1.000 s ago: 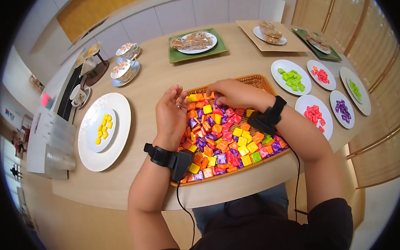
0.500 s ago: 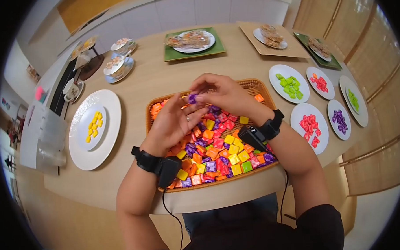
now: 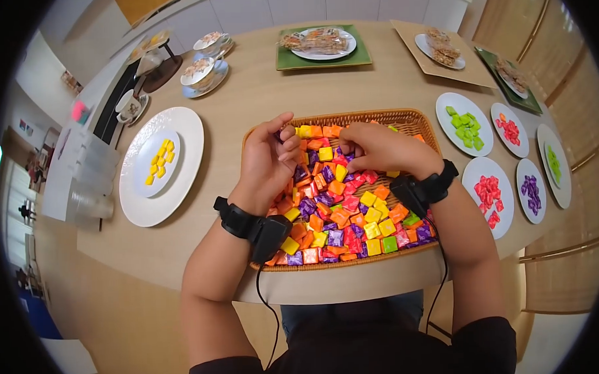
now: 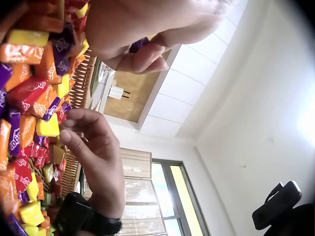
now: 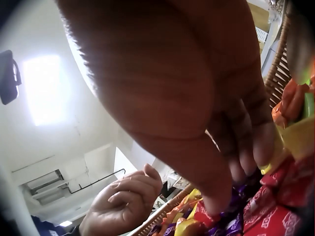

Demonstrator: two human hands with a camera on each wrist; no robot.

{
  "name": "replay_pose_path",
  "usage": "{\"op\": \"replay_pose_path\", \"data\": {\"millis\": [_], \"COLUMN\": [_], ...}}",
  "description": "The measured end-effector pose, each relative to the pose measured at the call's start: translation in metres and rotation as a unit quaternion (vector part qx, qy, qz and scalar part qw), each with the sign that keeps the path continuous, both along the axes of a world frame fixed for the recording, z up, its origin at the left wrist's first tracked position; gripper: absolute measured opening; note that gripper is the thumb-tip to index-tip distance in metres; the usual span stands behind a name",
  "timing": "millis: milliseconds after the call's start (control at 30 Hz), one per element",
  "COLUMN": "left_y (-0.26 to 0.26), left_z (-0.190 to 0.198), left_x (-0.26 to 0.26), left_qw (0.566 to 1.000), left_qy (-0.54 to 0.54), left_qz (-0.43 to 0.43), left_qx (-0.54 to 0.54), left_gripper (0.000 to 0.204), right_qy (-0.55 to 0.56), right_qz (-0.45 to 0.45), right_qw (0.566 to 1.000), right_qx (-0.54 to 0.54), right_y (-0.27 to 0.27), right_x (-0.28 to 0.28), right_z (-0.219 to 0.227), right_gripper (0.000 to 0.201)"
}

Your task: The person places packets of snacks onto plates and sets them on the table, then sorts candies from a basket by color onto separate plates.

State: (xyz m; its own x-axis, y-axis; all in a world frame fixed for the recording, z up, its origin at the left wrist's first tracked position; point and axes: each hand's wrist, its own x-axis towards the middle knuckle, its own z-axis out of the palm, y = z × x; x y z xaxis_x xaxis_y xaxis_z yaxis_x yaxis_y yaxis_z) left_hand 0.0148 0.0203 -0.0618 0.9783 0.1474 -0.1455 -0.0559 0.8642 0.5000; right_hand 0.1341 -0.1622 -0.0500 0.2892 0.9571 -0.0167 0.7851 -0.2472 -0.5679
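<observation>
A wicker basket [image 3: 413, 124] lies in front of me, filled with wrapped candies [image 3: 340, 218] in orange, yellow, red, purple and a few green. My left hand [image 3: 269, 155] is raised over the basket's left side, palm turned inward and fingers curled. Inside those fingers a bit of a purple candy [image 4: 139, 44] shows in the left wrist view. Down among the candies at the basket's back middle is my right hand [image 3: 384, 148], thumb and fingers bent and apart. In the right wrist view its fingertips [image 5: 241, 172] reach purple wrappers, with red candies [image 5: 266, 209] beside them.
Left of the basket, yellow candies [image 3: 160, 159] lie on a small plate over a large white plate [image 3: 132, 209]. To the right stand plates of green candies [image 3: 468, 130], red candies [image 3: 488, 193] and purple candies [image 3: 530, 193]. Cups and a green tray [image 3: 288, 59] stand farther back.
My hands met above the basket with a purple candy between them. Since then they have parted, and the right one has gone back down to the candies.
</observation>
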Motion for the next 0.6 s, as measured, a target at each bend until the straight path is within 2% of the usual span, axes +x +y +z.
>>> {"op": "replay_pose_path", "data": {"millis": [100, 167, 200, 233, 300, 333, 367, 433, 467, 533, 600], "left_y": [0.0, -0.001, 0.001, 0.0, -0.002, -0.003, -0.003, -0.004, -0.003, -0.004, -0.006], "left_z": [0.001, 0.001, -0.002, -0.002, 0.001, 0.001, 0.002, 0.002, 0.002, 0.002, 0.003], "left_x": [0.0, 0.0, 0.0, 0.0, 0.0, 0.0, 0.0, 0.0, 0.0, 0.0, 0.001], "left_qw": [1.0, 1.0, 1.0, 1.0, 0.999, 1.0, 0.999, 0.999, 0.999, 0.999, 0.997], "left_qy": [-0.004, 0.001, -0.015, -0.013, -0.006, -0.006, -0.006, -0.009, 0.0, 0.008, 0.024], "left_qz": [0.001, 0.02, 0.009, 0.005, 0.032, 0.03, 0.033, 0.038, 0.04, 0.039, 0.053], "left_qx": [-0.012, -0.022, -0.023, -0.023, 0.004, 0.003, 0.014, 0.023, 0.027, 0.031, 0.047], "left_gripper": [0.023, 0.025, 0.026, 0.026, 0.027, 0.027, 0.027, 0.027, 0.027, 0.026, 0.026], "right_qy": [-0.001, -0.014, -0.101, -0.099, -0.126, -0.175, -0.176, -0.11, -0.113, -0.126, -0.139], "right_qz": [-0.022, -0.057, -0.061, -0.065, -0.113, -0.119, -0.119, -0.118, -0.117, -0.018, -0.036], "right_qw": [1.0, 0.996, 0.988, 0.988, 0.985, 0.975, 0.975, 0.986, 0.986, 0.99, 0.987], "right_qx": [0.016, 0.072, 0.101, 0.1, 0.04, 0.068, 0.066, -0.033, -0.034, -0.058, -0.073], "right_y": [0.003, 0.004, 0.006, 0.004, 0.002, -0.001, -0.003, -0.008, -0.008, -0.013, -0.01], "right_x": [-0.006, -0.003, 0.0, 0.004, 0.007, 0.011, 0.008, -0.002, -0.004, -0.006, -0.013], "right_z": [-0.001, -0.008, -0.016, -0.019, -0.014, -0.018, -0.01, 0.013, 0.009, -0.004, -0.002], "right_gripper": [0.033, 0.035, 0.034, 0.034, 0.031, 0.029, 0.029, 0.029, 0.029, 0.03, 0.031]}}
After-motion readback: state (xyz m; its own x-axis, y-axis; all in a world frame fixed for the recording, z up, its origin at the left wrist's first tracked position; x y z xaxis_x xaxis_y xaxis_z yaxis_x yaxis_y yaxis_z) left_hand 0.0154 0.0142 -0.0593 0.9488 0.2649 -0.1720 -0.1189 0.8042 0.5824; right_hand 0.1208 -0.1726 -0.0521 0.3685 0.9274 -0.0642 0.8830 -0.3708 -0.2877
